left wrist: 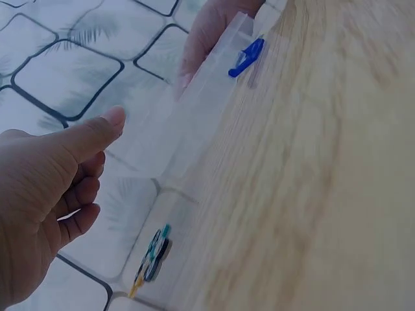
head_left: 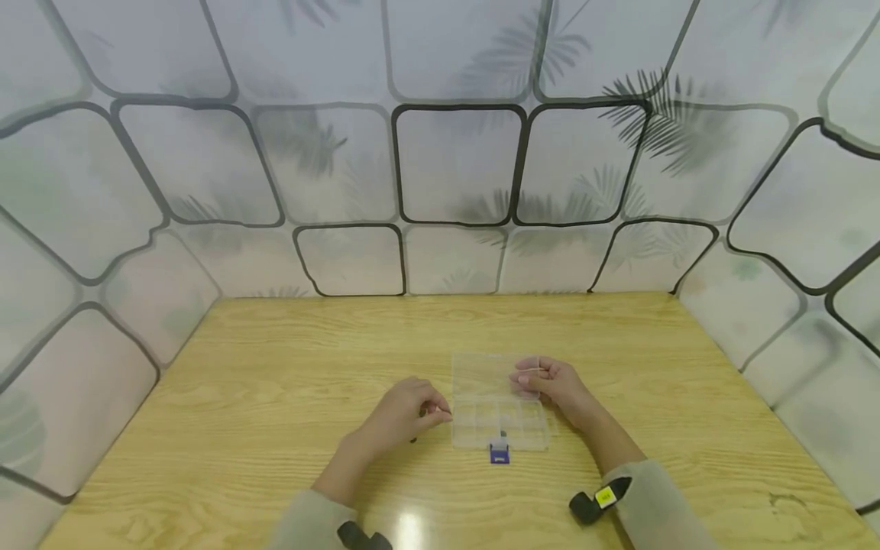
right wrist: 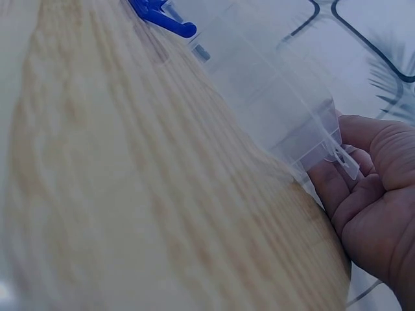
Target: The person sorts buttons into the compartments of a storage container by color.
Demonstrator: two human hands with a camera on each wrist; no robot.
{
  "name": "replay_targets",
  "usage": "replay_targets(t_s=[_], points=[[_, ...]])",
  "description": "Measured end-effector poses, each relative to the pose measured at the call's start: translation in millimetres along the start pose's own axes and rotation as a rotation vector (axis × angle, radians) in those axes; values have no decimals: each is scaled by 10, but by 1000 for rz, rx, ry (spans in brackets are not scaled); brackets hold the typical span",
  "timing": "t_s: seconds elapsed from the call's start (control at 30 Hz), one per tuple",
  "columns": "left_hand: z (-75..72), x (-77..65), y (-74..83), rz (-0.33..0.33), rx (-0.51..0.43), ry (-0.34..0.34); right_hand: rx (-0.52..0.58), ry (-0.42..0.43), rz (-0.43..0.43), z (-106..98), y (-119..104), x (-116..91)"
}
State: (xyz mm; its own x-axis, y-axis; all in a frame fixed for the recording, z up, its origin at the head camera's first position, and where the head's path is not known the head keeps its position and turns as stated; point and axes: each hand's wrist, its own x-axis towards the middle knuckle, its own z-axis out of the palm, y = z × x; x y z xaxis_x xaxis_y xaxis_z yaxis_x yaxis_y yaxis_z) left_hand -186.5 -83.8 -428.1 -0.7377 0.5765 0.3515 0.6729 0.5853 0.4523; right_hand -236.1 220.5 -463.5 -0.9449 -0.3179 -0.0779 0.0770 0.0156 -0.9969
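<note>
A clear plastic compartment box [head_left: 474, 437] lies on the table with its see-through lid [head_left: 481, 374] raised at the back. My right hand [head_left: 560, 389] grips the lid's right edge between thumb and fingers; the right wrist view shows that hand [right wrist: 382, 188] at the box's end. By the box's left side is my left hand [head_left: 409, 412]. In the left wrist view this hand [left wrist: 45, 194] has its thumb extended and other fingers curled; whether the fingertips pinch anything is hidden. A blue plastic piece [head_left: 499, 454], clip-like in the wrist views, sits at the box's front edge.
Small green, black and yellow pieces [left wrist: 152, 256] lie on the table beneath the left hand. The wood-grain table [head_left: 309, 336] reaches back to a patterned curtain [head_left: 454, 168] that encloses it on three sides.
</note>
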Motion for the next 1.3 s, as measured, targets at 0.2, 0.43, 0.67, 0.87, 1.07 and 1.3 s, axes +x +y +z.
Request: replay_targets(t_s=[0.2,0.43,0.67,0.87,1.07,1.3], points=[[67,109,87,71,34,44,0,-1,0,-1,13,11],[165,287,232,24,27,-20,-18,14,-6,1,6,10],[271,402,357,-4,39,-84,-1,4,-11,3,2,9],[425,439,404,49,70,-90,-17,4,-17,6,20,6],[522,472,442,70,90,-106,-18,-5,-21,12,42,-1],[542,507,448,66,111,-116,-12,-7,-29,2,26,8]])
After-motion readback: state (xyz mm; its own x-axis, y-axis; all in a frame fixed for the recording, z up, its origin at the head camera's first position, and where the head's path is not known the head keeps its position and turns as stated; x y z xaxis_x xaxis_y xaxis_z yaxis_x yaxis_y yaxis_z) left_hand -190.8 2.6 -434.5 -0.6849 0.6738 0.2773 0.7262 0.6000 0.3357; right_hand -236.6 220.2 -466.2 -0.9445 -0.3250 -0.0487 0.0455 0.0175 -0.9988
